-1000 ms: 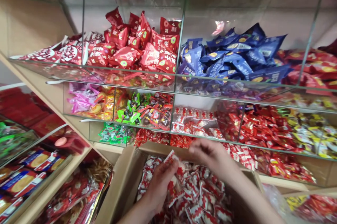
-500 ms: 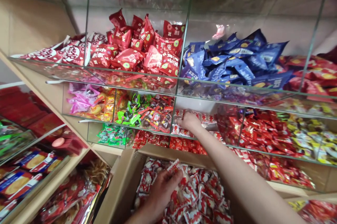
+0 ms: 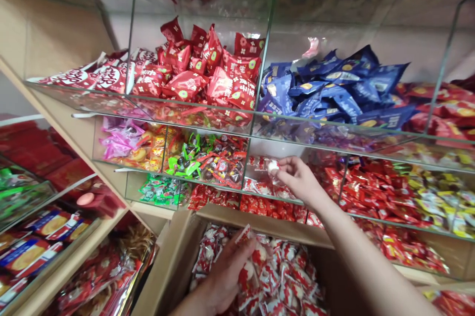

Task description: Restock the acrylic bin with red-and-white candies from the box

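Red packets (image 3: 185,83) and blue packets (image 3: 334,90) crowd the upper tier of a glass-fronted shelf (image 3: 304,127), a clear divider (image 3: 259,93) standing between them. That tier overhangs the row below, where a person's right hand (image 3: 299,177) pinches a wrapped sweet (image 3: 273,166) between thumb and fingertips, just above a compartment of similar red-and-white sweets (image 3: 260,186). The right forearm (image 3: 356,241) cuts across the lower bins, masking part of the display. Biscuit packs (image 3: 27,251) fill a side shelf at far left.

Below, an open cardboard box (image 3: 170,261) holds a deep heap of red-and-white sweets (image 3: 291,276), its far wall blocking some of the lowest bins. The left hand (image 3: 228,264) is inside the box, thumb and fingers curled around a few wrapped pieces (image 3: 247,237) at the top of the heap; how many cannot be told. Left of the right hand's compartment, glass bins carry pink sweets (image 3: 120,142) and green-and-black sweets (image 3: 189,160), with green sweets (image 3: 159,189) beneath. To the right lie red sweets (image 3: 382,187), then yellow-and-white sweets (image 3: 443,197).
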`<state>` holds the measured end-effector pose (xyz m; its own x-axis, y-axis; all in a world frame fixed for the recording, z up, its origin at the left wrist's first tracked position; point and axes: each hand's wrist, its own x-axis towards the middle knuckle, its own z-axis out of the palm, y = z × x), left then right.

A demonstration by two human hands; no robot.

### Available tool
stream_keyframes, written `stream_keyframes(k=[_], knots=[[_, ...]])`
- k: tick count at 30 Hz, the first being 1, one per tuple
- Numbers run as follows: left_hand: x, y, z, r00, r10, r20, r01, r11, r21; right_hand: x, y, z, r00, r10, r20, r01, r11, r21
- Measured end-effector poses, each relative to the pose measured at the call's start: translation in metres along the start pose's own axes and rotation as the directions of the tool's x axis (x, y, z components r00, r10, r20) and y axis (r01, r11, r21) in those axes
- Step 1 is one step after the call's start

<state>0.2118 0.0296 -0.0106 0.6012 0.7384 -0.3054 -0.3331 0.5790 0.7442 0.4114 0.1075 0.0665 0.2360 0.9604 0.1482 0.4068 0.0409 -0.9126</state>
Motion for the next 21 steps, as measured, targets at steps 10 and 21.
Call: stream_keyframes(k=[10,21], knots=[[0.013,0.034,0.013,0.940,0.335,-0.061,-0.288,0.878,0.383,-0.090,-0.002,0.015,0.964,-0.166,0.209,0.100,0.950,0.295],[0.008,0.022,0.007,0.945,0.318,-0.073,-0.249,0.847,0.470,-0.116,0.007,0.027,0.979,-0.036,0.202,-0.051,0.911,0.409]])
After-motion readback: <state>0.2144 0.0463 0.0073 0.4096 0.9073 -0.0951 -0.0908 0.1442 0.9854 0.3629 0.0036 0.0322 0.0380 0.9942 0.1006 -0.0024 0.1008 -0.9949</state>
